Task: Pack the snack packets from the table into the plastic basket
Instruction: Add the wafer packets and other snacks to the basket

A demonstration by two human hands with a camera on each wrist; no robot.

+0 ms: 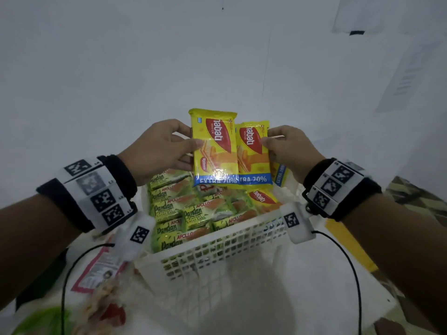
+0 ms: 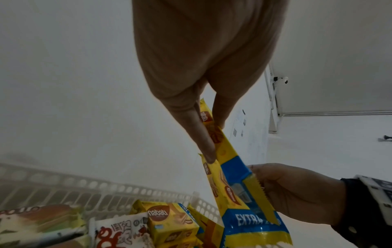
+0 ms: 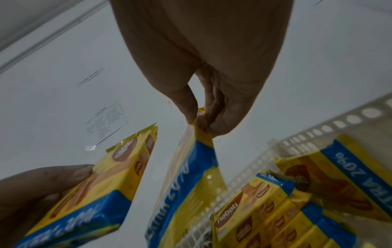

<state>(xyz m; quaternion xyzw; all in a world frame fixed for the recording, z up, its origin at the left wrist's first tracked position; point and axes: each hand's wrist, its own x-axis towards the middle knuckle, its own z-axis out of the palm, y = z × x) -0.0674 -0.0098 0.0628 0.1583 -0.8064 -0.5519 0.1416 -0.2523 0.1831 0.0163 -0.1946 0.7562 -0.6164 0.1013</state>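
Two yellow Nabati wafer packets are held upright, side by side, above the far end of the white plastic basket. My left hand pinches the left packet by its left edge, thumb in front; the left wrist view shows the same left hand on that packet. My right hand pinches the right packet by its right edge, and in the right wrist view this hand grips that packet near its top. Several green Pandan cake packets and more Nabati packets fill the basket.
A red-and-white snack packet lies in the basket among the others. A plastic bag with a pink-edged label lies at the near left of the table. A yellow object sits right of the basket. A white wall stands close behind.
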